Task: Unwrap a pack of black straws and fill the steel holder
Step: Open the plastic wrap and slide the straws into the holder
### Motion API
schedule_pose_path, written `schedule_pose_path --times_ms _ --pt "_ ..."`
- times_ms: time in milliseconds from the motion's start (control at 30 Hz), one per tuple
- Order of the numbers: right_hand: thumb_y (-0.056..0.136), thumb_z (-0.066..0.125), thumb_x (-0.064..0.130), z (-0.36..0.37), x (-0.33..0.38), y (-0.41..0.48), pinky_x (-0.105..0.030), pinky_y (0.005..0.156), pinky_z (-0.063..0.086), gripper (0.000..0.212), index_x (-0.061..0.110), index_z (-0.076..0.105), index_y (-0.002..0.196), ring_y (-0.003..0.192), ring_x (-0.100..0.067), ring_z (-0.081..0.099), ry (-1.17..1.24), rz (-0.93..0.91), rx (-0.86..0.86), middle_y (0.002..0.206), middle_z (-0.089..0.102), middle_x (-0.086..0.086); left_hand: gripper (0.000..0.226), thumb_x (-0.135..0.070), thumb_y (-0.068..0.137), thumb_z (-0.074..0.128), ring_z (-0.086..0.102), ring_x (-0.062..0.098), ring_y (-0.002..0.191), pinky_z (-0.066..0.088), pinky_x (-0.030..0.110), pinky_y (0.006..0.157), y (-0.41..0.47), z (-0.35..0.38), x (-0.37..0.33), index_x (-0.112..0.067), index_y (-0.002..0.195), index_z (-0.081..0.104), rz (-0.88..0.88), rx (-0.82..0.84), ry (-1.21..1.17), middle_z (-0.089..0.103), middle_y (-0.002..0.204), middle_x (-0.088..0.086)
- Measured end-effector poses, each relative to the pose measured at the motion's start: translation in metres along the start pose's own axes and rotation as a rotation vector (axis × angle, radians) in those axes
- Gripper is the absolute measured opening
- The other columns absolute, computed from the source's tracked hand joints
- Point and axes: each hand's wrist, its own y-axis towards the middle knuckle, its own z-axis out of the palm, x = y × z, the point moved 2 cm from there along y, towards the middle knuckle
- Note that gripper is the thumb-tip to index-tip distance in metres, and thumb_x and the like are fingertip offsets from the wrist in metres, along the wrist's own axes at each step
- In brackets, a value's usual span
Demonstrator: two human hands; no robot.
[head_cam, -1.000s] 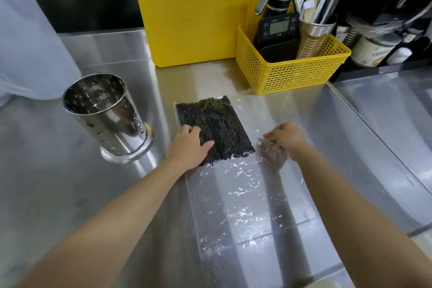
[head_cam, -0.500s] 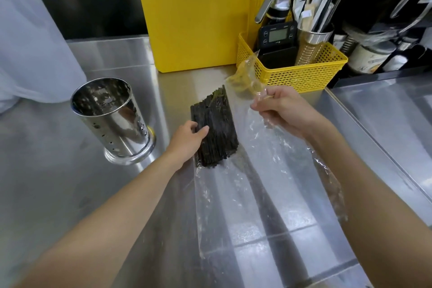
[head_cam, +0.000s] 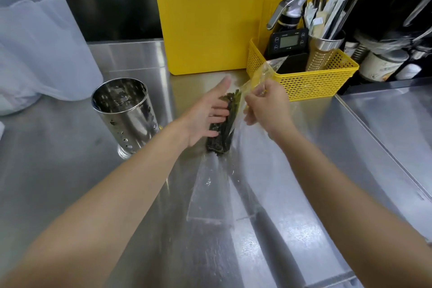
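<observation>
Black straws (head_cam: 222, 128) are lying as a tight bundle mid-frame on the steel counter (head_cam: 70, 170), sitting on the far end of a clear wrap (head_cam: 210, 199) that is spreading flat toward the camera. Left hand (head_cam: 203, 117) is resting against the bundle's left side, palm turned right, fingers straight and close together, thumb sticking up. Right hand (head_cam: 266, 107) is pinching a lifted edge of the wrap between thumb and fingers, just right of the bundle's far end. Steel holder (head_cam: 124, 110) is standing upright left of the bundle, near it but apart, with holes punched through its wall.

Counter is showing brushed and shiny, with glare streaking across it (a raised seam is running along the right side). Yellow board (head_cam: 205, 18) is leaning against a dark back wall. Yellow basket (head_cam: 304, 86) is sitting beside it, holding a digital timer (head_cam: 288, 42), a steel cup (head_cam: 325, 54) of paper-wrapped sticks and a metal dispenser (head_cam: 289, 7). White translucent plastic (head_cam: 35, 42) is bulging at far left.

Top-right shelf clutter is reading dark and blurred, with jars cut off by the frame edge. Film is hazing the bundle's right side, so I cannot tell how much of it the wrap is covering. Right fingertips are partly hiding behind the film. Both forearms are running out of the bottom edge.
</observation>
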Motion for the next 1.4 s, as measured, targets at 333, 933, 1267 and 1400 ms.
schedule_pose_path --times_ms 333,933,1267,1400 --pt "0.091 0.057 0.026 0.008 -0.01 -0.006 -0.025 0.043 0.046 0.029 0.005 0.056 0.071 0.038 -0.015 0.053 0.48 0.124 0.159 0.052 0.061 -0.007 0.041 0.002 0.083 0.049 0.057 0.024 0.095 0.043 0.029 0.068 0.004 -0.002 -0.021 -0.013 0.121 0.045 0.225 -0.211 0.676 0.058 0.117 0.011" --pt "0.075 0.071 0.001 -0.033 -0.086 0.03 -0.013 0.074 0.045 0.015 0.011 0.071 0.086 0.078 0.0 0.064 0.245 0.049 0.089 0.078 0.074 0.012 0.035 0.006 0.081 0.041 0.056 0.017 0.088 0.046 0.032 0.075 0.002 -0.023 -0.042 -0.014 0.107 0.056 0.426 -0.159 0.917 0.065 0.105 0.003" --pt "0.084 0.062 0.001 -0.021 -0.059 0.031 -0.01 0.058 0.043 0.012 0.006 0.065 0.074 0.054 0.0 0.056 0.365 -0.097 0.02 0.051 0.068 0.012 0.013 -0.011 0.078 0.06 0.049 0.015 0.078 0.034 0.024 0.072 -0.03 -0.004 -0.033 -0.007 0.09 0.06 1.427 -0.614 1.048 0.067 0.078 0.01" --pt "0.085 0.06 0.003 -0.022 -0.051 0.032 -0.018 0.058 0.041 0.011 -0.001 0.065 0.076 0.063 -0.009 0.055 0.414 -0.14 -0.022 0.056 0.069 0.009 0.012 -0.02 0.08 0.054 0.052 0.013 0.061 0.042 0.027 0.051 -0.03 0.009 0.013 -0.016 0.079 0.065 1.135 -0.316 1.057 0.066 0.064 -0.002"
